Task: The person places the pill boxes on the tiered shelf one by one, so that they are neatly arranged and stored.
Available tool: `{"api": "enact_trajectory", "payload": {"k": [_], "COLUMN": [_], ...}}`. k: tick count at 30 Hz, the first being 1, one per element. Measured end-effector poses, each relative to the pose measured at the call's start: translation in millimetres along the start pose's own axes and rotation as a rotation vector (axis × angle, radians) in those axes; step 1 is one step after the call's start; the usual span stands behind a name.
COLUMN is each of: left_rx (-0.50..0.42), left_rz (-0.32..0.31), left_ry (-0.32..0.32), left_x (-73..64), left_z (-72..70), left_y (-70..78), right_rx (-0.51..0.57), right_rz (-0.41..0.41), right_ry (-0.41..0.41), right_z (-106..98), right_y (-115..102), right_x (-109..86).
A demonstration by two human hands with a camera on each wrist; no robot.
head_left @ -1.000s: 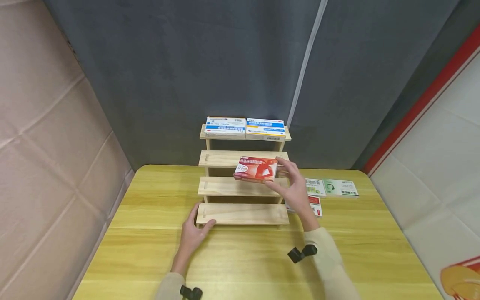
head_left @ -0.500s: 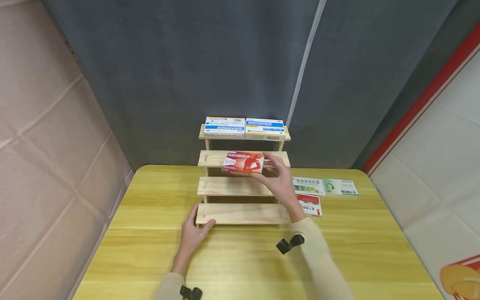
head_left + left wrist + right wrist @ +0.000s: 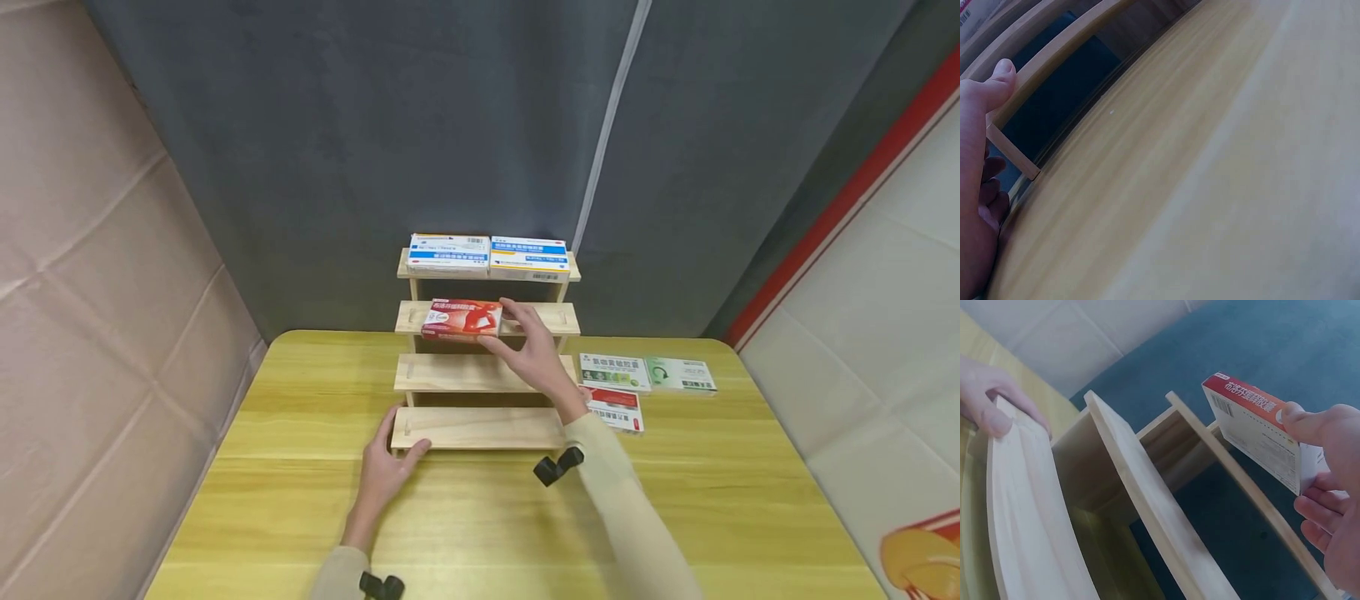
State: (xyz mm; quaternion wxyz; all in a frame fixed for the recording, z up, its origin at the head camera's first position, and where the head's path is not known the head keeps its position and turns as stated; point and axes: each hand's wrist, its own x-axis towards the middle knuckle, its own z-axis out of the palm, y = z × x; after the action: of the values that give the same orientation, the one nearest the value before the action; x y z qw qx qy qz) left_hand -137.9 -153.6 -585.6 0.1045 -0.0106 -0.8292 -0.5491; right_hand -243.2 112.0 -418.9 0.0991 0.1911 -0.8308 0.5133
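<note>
My right hand (image 3: pixel 531 350) pinches the right end of a red medicine box (image 3: pixel 461 319) between thumb and fingers. The box is over the left part of the second board from the top of a stepped wooden shelf (image 3: pixel 487 427); whether it touches the board I cannot tell. In the right wrist view the red medicine box (image 3: pixel 1254 425) is tilted, its pale printed side showing. At the shelf's lowest board, my left hand (image 3: pixel 384 467) grips the left end. Its thumb (image 3: pixel 999 87) lies on the board, with the other fingers curled below.
Two blue-and-white medicine boxes (image 3: pixel 450 255) sit side by side on the top board. Right of the shelf, on the wooden table (image 3: pixel 480 525), lie a white-and-green box (image 3: pixel 615 372), a green box (image 3: pixel 681 375) and a red-and-white box (image 3: pixel 613 410). A grey curtain (image 3: pixel 345 167) hangs behind.
My right hand has carried the red medicine box left and slightly back, from the shelf's right side to the left part of the second board. My left hand has stayed in place.
</note>
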Motion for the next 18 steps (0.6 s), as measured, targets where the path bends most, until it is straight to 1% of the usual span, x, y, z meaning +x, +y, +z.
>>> {"api": "enact_trajectory", "payload": {"k": [9, 14, 18], "left_rx": [-0.005, -0.054, -0.064], "left_rz": [0.002, 0.016, 0.02], "left_ry": [0.003, -0.004, -0.006], "left_x": [-0.1, 0.0, 0.0], "left_z": [0.2, 0.7, 0.6], "left_y": [0.0, -1.6, -1.7], "right_rx": [-0.07, -0.077, -0.082], "right_rz": [0.061, 0.05, 0.049], "right_ry": [-0.047, -0.076, -0.099], "right_z": [7.7, 7.8, 6.2], "right_y": [-0.2, 0.8, 1.8], "right_x": [16.4, 25.3, 31.5]}}
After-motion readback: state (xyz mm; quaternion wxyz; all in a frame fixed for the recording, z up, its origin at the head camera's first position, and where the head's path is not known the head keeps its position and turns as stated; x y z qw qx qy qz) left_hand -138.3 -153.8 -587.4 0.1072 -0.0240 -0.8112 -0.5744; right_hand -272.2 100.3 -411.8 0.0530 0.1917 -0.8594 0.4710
